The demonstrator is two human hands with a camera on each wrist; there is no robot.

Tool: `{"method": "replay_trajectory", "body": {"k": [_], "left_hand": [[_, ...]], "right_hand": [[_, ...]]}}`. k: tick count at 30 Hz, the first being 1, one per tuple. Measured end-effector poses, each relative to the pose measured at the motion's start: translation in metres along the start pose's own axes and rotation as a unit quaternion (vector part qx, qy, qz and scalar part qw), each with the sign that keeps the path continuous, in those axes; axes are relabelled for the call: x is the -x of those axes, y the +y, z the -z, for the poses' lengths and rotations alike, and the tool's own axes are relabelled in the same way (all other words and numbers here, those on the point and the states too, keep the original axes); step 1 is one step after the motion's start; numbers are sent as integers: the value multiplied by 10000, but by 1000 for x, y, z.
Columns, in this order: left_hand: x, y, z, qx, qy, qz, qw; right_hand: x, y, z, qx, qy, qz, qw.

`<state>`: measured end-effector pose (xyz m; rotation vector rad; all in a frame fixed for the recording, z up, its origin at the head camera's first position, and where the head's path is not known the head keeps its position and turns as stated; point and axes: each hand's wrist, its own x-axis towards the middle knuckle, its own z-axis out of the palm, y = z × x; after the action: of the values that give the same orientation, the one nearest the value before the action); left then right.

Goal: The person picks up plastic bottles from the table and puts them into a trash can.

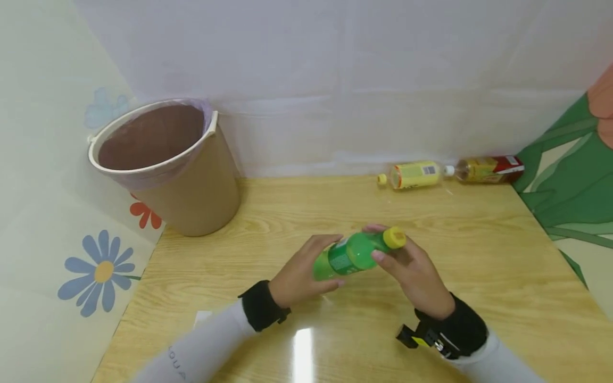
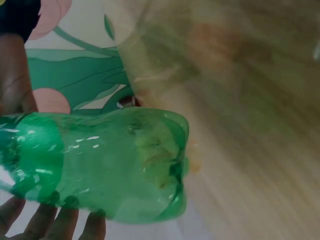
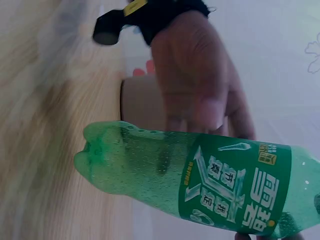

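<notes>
A green plastic soda bottle (image 1: 351, 255) with a yellow cap (image 1: 395, 237) is tilted above the wooden table, its cap toward the right. My left hand (image 1: 304, 271) is around the base end, thumb on the near side and fingers on the far side. Near the neck, my right hand (image 1: 416, 271) grips the bottle, thumb on the near side below the cap. Chinese characters on the green label (image 3: 235, 185) show in the right wrist view. Fingertips (image 2: 67, 212) meet the bottle's side in the left wrist view, with its clear green base facing right.
A brown bin (image 1: 201, 186) with a white rim and a thin liner stands at the back left. Along the back wall lie a yellow-labelled bottle (image 1: 415, 175) and a red-and-yellow-labelled bottle (image 1: 490, 169), both on their sides. A small white piece (image 1: 203, 317) lies near the left forearm.
</notes>
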<state>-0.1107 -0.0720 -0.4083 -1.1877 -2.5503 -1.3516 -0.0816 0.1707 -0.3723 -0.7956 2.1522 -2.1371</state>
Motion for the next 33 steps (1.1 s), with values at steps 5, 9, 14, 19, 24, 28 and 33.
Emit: {"method": "replay_trajectory", "body": {"k": [5, 9, 14, 19, 24, 28, 33], "left_hand": [[4, -3, -11, -100, -47, 64, 9999], [4, -3, -12, -156, -47, 156, 9997], [3, -2, -10, -252, -15, 65, 9997], [-1, -2, 0, -374, 222, 178, 9989], [-7, 1, 26, -306, 612, 551, 9961], [-11, 5, 57, -290, 1195, 420, 9915], [-17, 18, 105, -25, 2202, -166, 9753]], "right_hand": [[2, -1, -6, -181, -72, -72, 9998], [3, -1, -7, -61, -66, -131, 9999], [1, -1, -4, 125, -93, -174, 9997], [-3, -1, 2, 95, -274, -87, 9995], [-13, 6, 14, 371, -217, -38, 9991], [-26, 19, 29, 1014, -178, 40, 9947], [-45, 41, 55, 2300, -191, -181, 9728]]}}
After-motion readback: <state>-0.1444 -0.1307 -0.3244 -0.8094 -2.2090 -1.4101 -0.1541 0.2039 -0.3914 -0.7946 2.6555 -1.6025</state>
